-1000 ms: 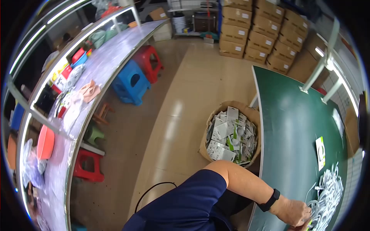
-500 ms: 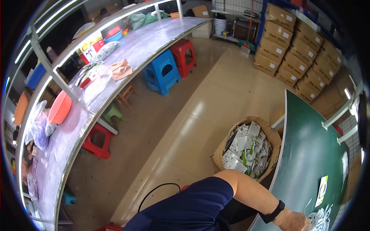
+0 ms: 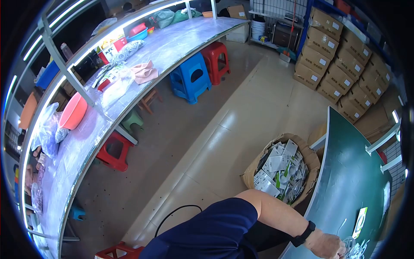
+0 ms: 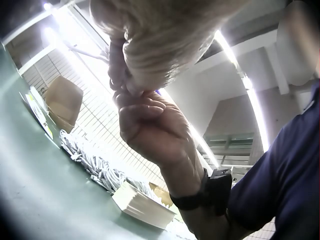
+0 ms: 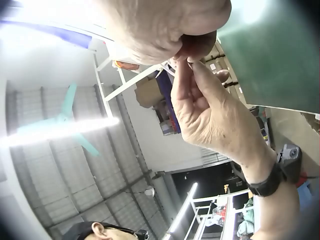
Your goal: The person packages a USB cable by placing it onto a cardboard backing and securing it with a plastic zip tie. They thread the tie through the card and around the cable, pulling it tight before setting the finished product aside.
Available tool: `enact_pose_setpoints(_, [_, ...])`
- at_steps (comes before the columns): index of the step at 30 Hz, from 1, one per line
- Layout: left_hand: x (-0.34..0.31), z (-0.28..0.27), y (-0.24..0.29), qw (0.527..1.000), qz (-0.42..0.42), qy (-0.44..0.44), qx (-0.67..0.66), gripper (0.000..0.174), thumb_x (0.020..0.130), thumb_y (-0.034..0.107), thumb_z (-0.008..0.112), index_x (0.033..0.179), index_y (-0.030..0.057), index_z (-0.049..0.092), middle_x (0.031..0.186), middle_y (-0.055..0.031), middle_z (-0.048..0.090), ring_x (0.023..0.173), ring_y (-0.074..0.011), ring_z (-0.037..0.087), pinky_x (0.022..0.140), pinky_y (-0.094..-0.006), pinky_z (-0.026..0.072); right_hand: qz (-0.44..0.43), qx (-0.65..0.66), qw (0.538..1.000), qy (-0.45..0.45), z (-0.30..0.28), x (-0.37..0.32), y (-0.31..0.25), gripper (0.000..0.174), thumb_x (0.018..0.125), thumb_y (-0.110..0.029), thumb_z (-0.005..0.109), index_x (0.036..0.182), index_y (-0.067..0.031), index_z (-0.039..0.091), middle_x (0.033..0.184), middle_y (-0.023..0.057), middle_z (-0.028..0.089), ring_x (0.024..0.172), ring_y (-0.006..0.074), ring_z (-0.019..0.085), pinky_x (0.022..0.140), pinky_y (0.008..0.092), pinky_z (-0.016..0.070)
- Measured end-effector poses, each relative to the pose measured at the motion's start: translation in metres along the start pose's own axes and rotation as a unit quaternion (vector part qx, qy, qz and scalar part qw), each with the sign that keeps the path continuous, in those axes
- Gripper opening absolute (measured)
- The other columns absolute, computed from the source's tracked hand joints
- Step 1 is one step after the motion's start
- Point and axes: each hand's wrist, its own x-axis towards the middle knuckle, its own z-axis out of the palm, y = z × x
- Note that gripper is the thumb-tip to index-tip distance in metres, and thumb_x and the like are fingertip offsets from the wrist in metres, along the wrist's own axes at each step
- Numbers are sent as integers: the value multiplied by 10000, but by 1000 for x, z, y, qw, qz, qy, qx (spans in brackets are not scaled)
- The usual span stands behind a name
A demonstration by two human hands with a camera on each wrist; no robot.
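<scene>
My left hand (image 3: 325,245) is over the green table (image 3: 349,168), beside a pale coiled cable (image 3: 350,246). In the right wrist view the left thumb and forefinger pinch close together, right at the fingertips of my right hand (image 5: 165,27), where a thin white strand (image 5: 167,69) shows. Seen from the left wrist, the right hand (image 4: 152,127) has its fingers curled against the left fingers. Most of what they pinch is hidden. Behind them lies a heap of white cables (image 4: 105,167), next to a stack of white cards (image 4: 142,204).
A white-and-green package card (image 3: 360,222) lies on the table. A carton (image 3: 249,175) full of similar packages stands on the floor beside it. Stacked brown boxes (image 3: 319,56) stand at the back. Along the left runs a long bench (image 3: 172,36) with stools (image 3: 189,80) under it.
The head view has swung left and tilted, so the table and cable heap sit lower and further right. The left hand stays by the cables.
</scene>
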Motion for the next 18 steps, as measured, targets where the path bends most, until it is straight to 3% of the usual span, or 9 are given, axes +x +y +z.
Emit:
enact_pose_setpoints(1, [-2,-1,-6,983,92,-9,158,169,1005,157,546,987,20,643,1116,-172,643,1030,-324,653,788,-400,581,-45,-232,969,66,10,-1,-13,270,1093,-270,545,1110,-34,676,870,60,665,755,168,596,717,374,500])
enact_pose_setpoints(4, [-11,0,3,982,99,86,138,187,1053,184,515,1048,72,666,1190,-154,653,1108,-315,642,846,-382,584,-76,-197,969,127,18,7,-11,245,1077,-205,537,1073,3,666,786,44,586,662,138,494,637,295,436])
enact_pose_setpoints(5, [-12,0,3,983,105,99,112,206,1068,206,497,1081,97,672,1206,-151,638,1126,-313,632,888,-386,567,-23,-15,992,121,17,9,-13,236,1071,-190,538,1062,11,660,771,42,561,650,133,474,624,284,422])
enact_pose_setpoints(7, [-16,-1,1,984,116,123,58,250,1097,249,461,1145,149,685,1240,-144,609,1163,-310,613,973,-394,534,84,345,930,96,18,14,-27,217,1059,-160,540,1038,26,649,742,39,512,624,124,433,597,260,393])
enact_pose_setpoints(8, [-19,9,-10,985,56,157,49,218,1009,231,545,1091,90,690,1131,-150,629,1048,-313,632,884,-399,539,62,196,968,144,25,13,-33,207,1060,-150,515,961,1,617,729,37,506,622,119,427,574,282,385])
enact_pose_setpoints(10, [-23,31,-29,972,-66,225,28,267,833,194,712,982,-28,701,913,-162,669,817,-319,669,705,-410,548,89,287,939,164,34,15,-46,230,1063,-144,502,888,-20,584,719,27,492,625,121,424,566,290,373])
enact_pose_setpoints(13, [-26,18,-19,915,-317,199,-152,397,887,211,716,1155,-68,627,905,-151,646,808,-283,656,721,-398,545,67,141,974,162,36,12,-40,246,1040,-113,496,813,-36,551,716,35,502,639,153,444,572,322,379])
enact_pose_setpoints(17, [-18,21,-34,810,-385,235,-376,369,938,226,715,1119,-52,554,904,-92,604,793,-184,613,737,-334,537,-87,-213,964,136,35,10,-23,232,990,-66,508,762,-34,535,725,71,541,670,215,484,601,379,402])
enact_pose_setpoints(18, [-16,2,-20,779,-403,220,-427,331,947,212,710,1091,-35,544,913,-79,591,806,-161,598,752,-317,532,-62,-144,980,121,33,10,-20,119,961,-44,522,862,-23,584,759,97,572,681,233,498,619,399,422])
